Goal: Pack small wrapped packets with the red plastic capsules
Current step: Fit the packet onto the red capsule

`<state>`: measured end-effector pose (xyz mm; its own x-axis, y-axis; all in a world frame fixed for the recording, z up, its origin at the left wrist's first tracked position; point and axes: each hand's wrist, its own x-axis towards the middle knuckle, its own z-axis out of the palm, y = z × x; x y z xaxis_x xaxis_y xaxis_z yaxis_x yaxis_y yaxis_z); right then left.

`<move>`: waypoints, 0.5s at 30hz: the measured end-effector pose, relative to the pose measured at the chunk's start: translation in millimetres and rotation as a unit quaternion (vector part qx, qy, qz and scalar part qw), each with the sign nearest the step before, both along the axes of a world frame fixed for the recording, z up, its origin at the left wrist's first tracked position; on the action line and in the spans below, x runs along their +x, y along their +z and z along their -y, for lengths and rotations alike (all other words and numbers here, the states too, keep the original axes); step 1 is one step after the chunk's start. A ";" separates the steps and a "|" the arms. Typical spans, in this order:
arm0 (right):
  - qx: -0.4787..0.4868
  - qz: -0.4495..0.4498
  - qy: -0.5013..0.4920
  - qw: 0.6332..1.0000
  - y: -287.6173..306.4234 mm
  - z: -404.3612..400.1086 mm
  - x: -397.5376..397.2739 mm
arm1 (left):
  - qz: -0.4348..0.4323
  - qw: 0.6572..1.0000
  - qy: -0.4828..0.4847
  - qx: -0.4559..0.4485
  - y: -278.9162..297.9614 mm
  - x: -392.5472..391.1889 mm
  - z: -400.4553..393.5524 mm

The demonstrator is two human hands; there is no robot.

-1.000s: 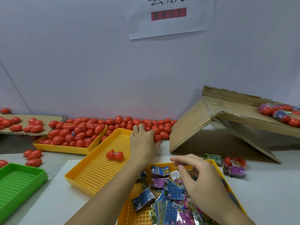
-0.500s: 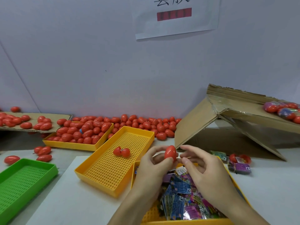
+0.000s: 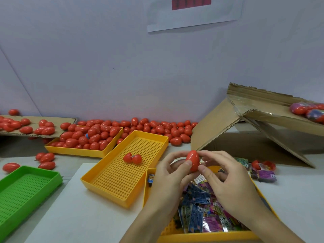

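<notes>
Above the bench, a red capsule stands upright, pinched between left hand thumb and fingers; right hand fingertips grip its other side

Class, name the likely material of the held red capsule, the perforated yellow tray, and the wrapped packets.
Red capsule: glossy hard plastic, by its highlights. Yellow tray: moulded plastic, matte, with an even hole grid. Wrapped packets: printed foil or film, probably; they crinkle and glint.
</notes>
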<state>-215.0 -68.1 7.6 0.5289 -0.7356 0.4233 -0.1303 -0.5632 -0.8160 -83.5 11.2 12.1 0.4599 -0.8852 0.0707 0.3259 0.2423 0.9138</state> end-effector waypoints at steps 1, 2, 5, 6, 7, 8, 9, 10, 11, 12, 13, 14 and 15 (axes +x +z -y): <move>0.002 0.005 -0.005 1.000 0.3 0.5 -0.9 | 0.034 0.999 0.014 0.004 -0.4 0.0 -0.5; 0.008 0.010 -0.006 1.000 0.5 1.1 -1.4 | 0.075 0.997 0.025 0.012 -0.2 -0.2 -1.2; 0.046 0.024 0.018 0.999 -0.9 1.7 -1.6 | 0.182 0.981 0.054 0.035 0.7 -1.9 -3.5; 0.058 0.027 0.024 0.998 -1.2 1.4 -1.2 | 0.208 0.975 0.065 0.037 0.8 -2.9 -3.9; 0.070 0.031 0.030 0.997 -1.3 0.9 -0.8 | 0.232 0.969 0.076 0.038 1.1 -3.8 -4.0; 0.079 0.035 0.038 0.996 -1.2 0.3 -0.6 | 0.253 0.963 0.087 0.036 1.0 -5.1 -3.9; 0.087 0.038 0.046 0.994 -1.0 -0.1 -0.4 | 0.269 0.958 0.096 0.033 1.0 -6.3 -3.7; 0.093 0.040 0.053 0.993 -0.5 -0.3 -0.3 | 0.282 0.954 0.101 0.026 0.8 -7.2 -3.5; 0.101 0.042 0.059 0.992 0.2 -0.1 -0.4 | 0.293 0.950 0.102 0.018 0.8 -8.0 -3.3; 0.111 0.047 0.065 0.991 0.8 0.6 -0.3 | 0.305 0.947 0.099 0.011 0.8 -8.9 -3.1; 0.122 0.054 0.070 0.989 0.9 1.5 -0.6 | 0.317 0.944 0.093 0.006 1.2 -9.9 -3.2; 0.132 0.060 0.074 0.987 0.9 2.8 -0.9 | 0.326 0.941 0.086 0.003 1.6 -10.5 -3.6; 0.142 0.065 0.076 0.985 0.5 4.1 -1.1 | 0.330 0.941 0.080 0.001 2.1 -11.0 -3.7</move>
<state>-216.1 -72.2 8.1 0.5962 -0.7511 0.2835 0.0538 -0.3150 -0.9476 -94.4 14.9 14.2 0.4434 -0.8087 0.3864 -0.3527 0.2388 0.9047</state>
